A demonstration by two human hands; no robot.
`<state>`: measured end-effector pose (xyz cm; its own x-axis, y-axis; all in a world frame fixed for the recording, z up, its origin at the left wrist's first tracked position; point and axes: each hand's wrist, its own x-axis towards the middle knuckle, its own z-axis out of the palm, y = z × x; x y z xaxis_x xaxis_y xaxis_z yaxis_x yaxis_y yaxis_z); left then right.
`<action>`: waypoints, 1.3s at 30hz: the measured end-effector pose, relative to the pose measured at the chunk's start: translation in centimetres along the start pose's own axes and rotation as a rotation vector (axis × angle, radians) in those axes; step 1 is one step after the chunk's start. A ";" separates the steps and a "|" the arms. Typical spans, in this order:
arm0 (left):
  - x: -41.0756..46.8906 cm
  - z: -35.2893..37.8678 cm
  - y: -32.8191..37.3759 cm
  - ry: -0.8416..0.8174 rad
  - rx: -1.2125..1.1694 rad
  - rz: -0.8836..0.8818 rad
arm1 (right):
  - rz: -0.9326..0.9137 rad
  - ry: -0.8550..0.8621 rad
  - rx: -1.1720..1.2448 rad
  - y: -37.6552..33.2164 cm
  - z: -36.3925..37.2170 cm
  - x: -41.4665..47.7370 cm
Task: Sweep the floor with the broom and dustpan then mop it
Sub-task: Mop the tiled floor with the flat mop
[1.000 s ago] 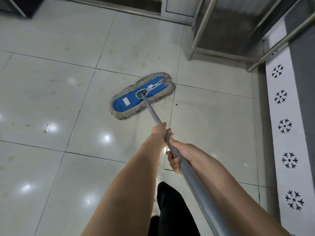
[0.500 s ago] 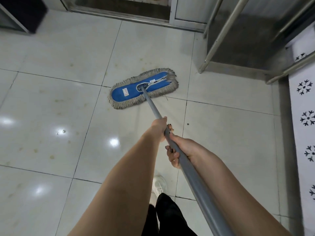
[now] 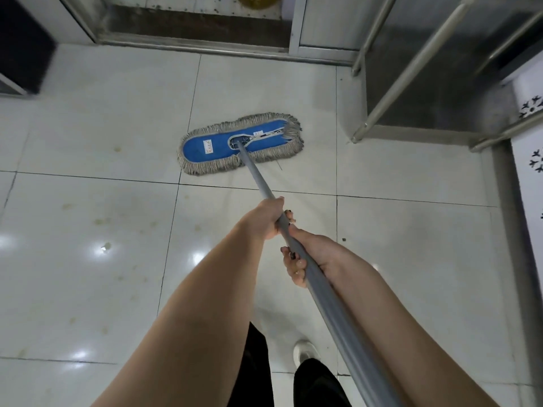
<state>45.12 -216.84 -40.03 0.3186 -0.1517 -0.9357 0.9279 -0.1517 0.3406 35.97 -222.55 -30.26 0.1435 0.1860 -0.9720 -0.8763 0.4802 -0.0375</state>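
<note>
Both hands, the left hand (image 3: 266, 218) in front of the right hand (image 3: 311, 257), have fingers wrapped tight round the grey mop handle (image 3: 323, 292), and the blue flat mop head (image 3: 239, 142) lies on the white tile floor (image 3: 88, 201).

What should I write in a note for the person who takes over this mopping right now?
Left hand: grips the grey metal mop pole, ahead of the right hand.
Right hand: grips the same pole, nearer the body.
Flat blue mop head with beige fringe: lies on the glossy white floor tiles, near the metal door threshold.
Done: mopping is under way; broom and dustpan are not in view, so sweeping cannot be confirmed.
Left: yellowish stains on the left tiles, and a dark speck at the right.
</note>
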 end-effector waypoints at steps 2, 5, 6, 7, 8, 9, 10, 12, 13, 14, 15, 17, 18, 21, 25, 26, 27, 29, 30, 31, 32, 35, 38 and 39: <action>0.7 -1.9 2.6 0.001 0.021 0.001 | -0.012 0.001 0.006 -1.8 2.7 0.8; 1.7 -4.8 6.7 -0.002 0.080 -0.010 | -0.009 -0.010 0.068 -4.5 7.0 1.8; 1.9 -5.6 8.0 -0.004 0.091 -0.010 | -0.009 -0.017 0.093 -5.4 8.2 2.2; 2.2 -6.3 9.1 -0.005 0.102 -0.009 | -0.004 -0.022 0.111 -6.1 9.2 2.4; 2.5 -6.9 10.1 -0.006 0.117 -0.008 | -0.002 -0.026 0.121 -6.9 10.2 2.6; 2.9 -7.6 11.2 -0.008 0.135 -0.008 | -0.001 -0.031 0.131 -7.7 11.1 3.0; 3.2 -8.1 12.1 -0.010 0.149 -0.009 | -0.001 -0.038 0.143 -8.3 11.9 3.3; 4.1 -9.2 13.7 -0.011 0.192 -0.007 | -0.002 -0.055 0.170 -9.4 13.3 4.1; 4.5 -9.7 14.3 -0.007 0.211 -0.005 | 0.000 -0.062 0.185 -9.8 14.0 4.5; 4.8 -10.1 14.8 -0.002 0.221 0.000 | 0.000 -0.070 0.203 -10.1 14.5 4.8; 5.1 -10.5 15.2 -0.003 0.221 0.005 | -0.002 -0.079 0.221 -10.3 15.0 5.2; 5.6 -10.9 15.4 -0.008 0.205 0.017 | -0.009 -0.091 0.241 -10.4 15.4 5.8; 5.7 -11.1 15.2 -0.006 0.197 0.020 | -0.008 -0.092 0.246 -10.2 15.5 6.0; 5.6 -11.5 14.3 -0.008 0.191 0.023 | 0.007 -0.091 0.251 -9.2 15.7 6.1; 4.7 -11.8 12.7 -0.011 0.198 0.043 | 0.013 -0.089 0.239 -7.3 15.7 5.6; 4.2 -11.8 12.2 -0.015 0.207 0.043 | 0.009 -0.081 0.228 -6.8 15.5 5.4; 3.7 -11.8 11.5 -0.020 0.214 0.040 | 0.005 -0.071 0.212 -6.1 15.4 5.1; 2.8 -11.8 10.0 -0.030 0.215 0.028 | -0.004 -0.052 0.171 -4.6 14.8 4.7; 2.3 -11.9 9.0 -0.031 0.214 0.025 | -0.007 -0.043 0.145 -3.6 14.4 4.5; 1.8 -11.9 8.1 -0.030 0.213 0.021 | -0.006 -0.037 0.119 -2.7 14.1 4.2; 1.2 -11.9 7.0 -0.030 0.208 0.016 | -0.001 -0.031 0.094 -1.6 13.7 4.1; -1.1 -11.9 3.1 -0.044 0.177 0.009 | 0.010 -0.007 0.030 2.1 12.3 3.2; -3.2 -11.9 -1.5 -0.032 0.183 0.013 | 0.003 -0.001 -0.023 6.6 10.7 2.4; -3.8 -11.9 -3.2 -0.025 0.179 0.021 | 0.003 -0.006 -0.039 8.2 10.1 2.1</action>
<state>43.25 -204.15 -38.69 0.3307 -0.1801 -0.9264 0.8713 -0.3190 0.3730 33.70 -209.57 -30.28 0.1435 0.1924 -0.9708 -0.8940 0.4460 -0.0437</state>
